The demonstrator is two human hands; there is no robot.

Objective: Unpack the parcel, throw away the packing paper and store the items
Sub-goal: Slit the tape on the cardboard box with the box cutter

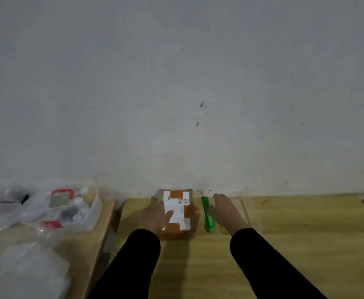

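Parcel (178,210) sealed, on wooden table (284,234) against wall. Left hand (155,216) flat on its label, fingers spread; right hand (226,212) open, empty, beside green box cutter (207,214). Best to keep that hold-down firm and slit only the tape, shallowly.

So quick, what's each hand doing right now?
Left hand: open, lying flat on the parcel, not gripping it.
Right hand: open, flat on the table beside the green cutter, holding nothing.
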